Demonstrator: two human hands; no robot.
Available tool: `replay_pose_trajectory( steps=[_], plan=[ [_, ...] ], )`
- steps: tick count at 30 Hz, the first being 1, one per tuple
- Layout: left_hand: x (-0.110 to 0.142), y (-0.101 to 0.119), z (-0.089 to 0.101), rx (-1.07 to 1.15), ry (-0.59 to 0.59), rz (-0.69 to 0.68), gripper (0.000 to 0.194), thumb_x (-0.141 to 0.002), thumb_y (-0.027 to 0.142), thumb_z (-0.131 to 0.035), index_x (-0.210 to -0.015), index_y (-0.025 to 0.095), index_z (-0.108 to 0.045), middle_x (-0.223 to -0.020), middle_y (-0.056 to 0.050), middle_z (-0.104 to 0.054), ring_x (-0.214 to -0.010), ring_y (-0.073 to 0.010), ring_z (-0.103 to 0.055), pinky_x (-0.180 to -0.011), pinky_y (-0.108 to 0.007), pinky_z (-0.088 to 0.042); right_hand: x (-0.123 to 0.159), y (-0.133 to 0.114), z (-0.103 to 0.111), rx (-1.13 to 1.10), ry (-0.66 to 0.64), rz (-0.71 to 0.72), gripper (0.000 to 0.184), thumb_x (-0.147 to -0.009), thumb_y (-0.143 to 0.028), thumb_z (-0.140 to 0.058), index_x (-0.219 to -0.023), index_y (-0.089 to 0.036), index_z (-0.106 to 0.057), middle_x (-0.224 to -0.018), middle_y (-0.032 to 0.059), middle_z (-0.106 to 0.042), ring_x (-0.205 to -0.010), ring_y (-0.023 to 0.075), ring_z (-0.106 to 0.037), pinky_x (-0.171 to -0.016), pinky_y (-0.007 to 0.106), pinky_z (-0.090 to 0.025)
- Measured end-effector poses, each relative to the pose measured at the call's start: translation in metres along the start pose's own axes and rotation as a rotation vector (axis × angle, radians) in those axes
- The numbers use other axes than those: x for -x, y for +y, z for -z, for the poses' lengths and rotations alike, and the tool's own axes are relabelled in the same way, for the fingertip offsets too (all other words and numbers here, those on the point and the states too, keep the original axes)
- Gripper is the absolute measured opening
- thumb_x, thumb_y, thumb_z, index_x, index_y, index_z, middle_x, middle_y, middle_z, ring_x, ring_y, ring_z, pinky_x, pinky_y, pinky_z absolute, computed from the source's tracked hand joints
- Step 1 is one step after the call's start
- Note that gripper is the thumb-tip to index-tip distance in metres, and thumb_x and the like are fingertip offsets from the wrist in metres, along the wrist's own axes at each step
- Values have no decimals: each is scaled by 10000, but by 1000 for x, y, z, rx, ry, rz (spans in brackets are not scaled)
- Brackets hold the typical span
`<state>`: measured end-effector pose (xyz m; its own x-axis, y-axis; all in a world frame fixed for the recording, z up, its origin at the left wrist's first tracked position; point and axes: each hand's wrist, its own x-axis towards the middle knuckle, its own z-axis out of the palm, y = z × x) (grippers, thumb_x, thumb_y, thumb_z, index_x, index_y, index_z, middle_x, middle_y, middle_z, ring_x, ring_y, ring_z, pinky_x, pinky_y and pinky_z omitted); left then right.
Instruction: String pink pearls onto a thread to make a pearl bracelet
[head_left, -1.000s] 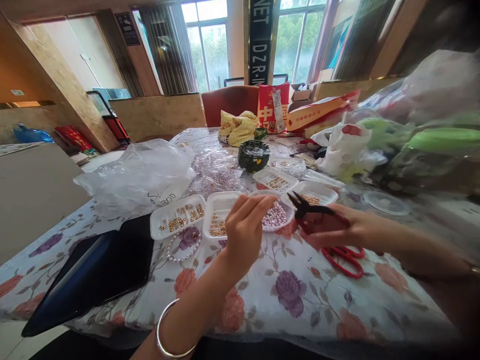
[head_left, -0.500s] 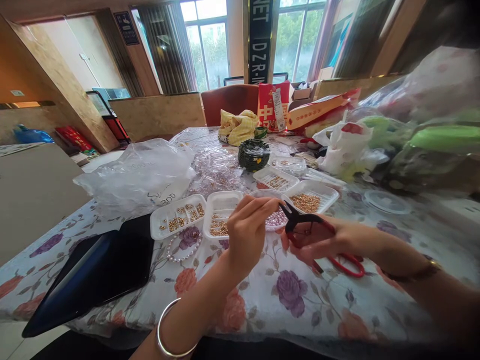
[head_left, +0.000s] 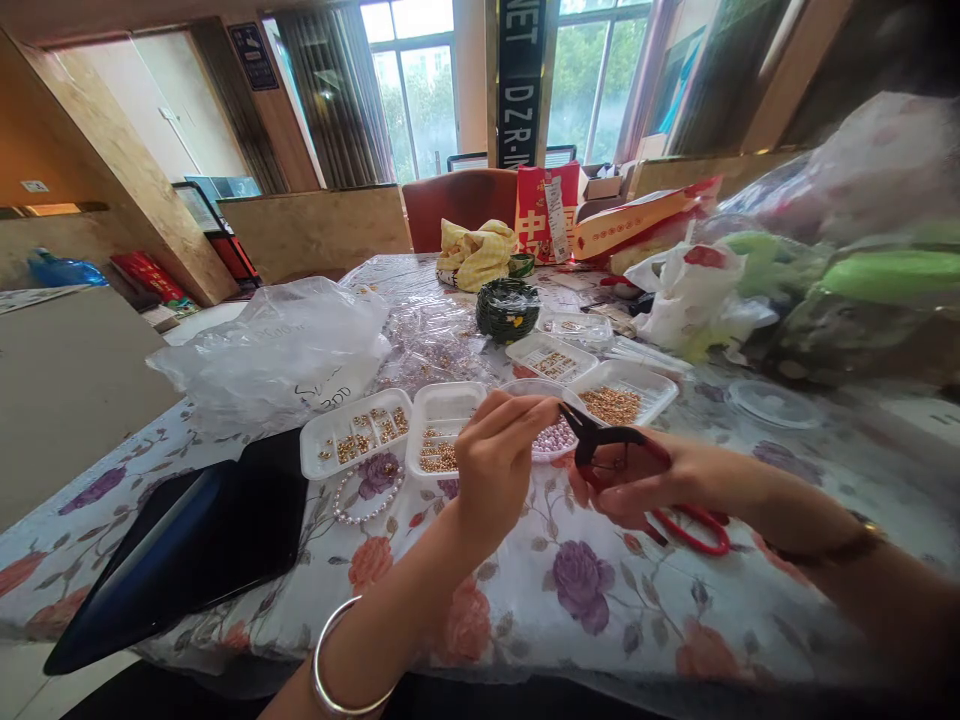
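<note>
My right hand (head_left: pixel 637 478) is closed around a pair of pliers (head_left: pixel 590 437) with slim black jaws pointing up and left. My left hand (head_left: pixel 496 455) pinches with thumb and forefinger right at the plier tips. Anything between those fingertips is too small to make out. Behind my left hand, partly covered, stands a round tub of pale purple beads (head_left: pixel 553 437). Red-handled scissors (head_left: pixel 697 530) lie on the cloth under my right hand. A bracelet of pearl-like beads (head_left: pixel 367 518) rests to the left of my left forearm.
White trays of gold beads (head_left: pixel 360 432) stand left of centre, with another tray (head_left: pixel 611 405) at right. A black tray-like object (head_left: pixel 217 520) lies at left beside a plastic bag (head_left: pixel 270 345). Farther back are a dark green woven basket (head_left: pixel 508 310) and bulging bags (head_left: pixel 862 280).
The pliers have tilted slightly and their jaws look closer together at my left fingertips. My right hand has shifted a little; my left hand stays nearly in place.
</note>
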<state>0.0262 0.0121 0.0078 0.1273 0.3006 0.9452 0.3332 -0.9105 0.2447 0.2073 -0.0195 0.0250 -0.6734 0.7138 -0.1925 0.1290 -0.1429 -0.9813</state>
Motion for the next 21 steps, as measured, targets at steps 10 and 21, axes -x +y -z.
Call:
replay_pose_trajectory(
  steps=[10,21],
  plan=[
    [1,-1,0,-13,-14,-14,230,-824,25,-489,-818,196,-642,-760,11,-682,-654,-90,-519,-587,-230,-473,0,-2,-1,-35,-17,-22,164,-739,-261,-661,-833,-158,-573,-705,-25,-481,-536,55,-423,-485,178,-353],
    [1,-1,0,-46,-11,-6,209,-816,22,-501,-844,174,-642,-743,-4,-670,-671,-95,-535,-606,-233,-474,-1,1,0,-21,61,-29,146,-753,-261,-646,-813,-166,-552,-706,-24,-473,-543,52,-410,-484,177,-341]
  ],
)
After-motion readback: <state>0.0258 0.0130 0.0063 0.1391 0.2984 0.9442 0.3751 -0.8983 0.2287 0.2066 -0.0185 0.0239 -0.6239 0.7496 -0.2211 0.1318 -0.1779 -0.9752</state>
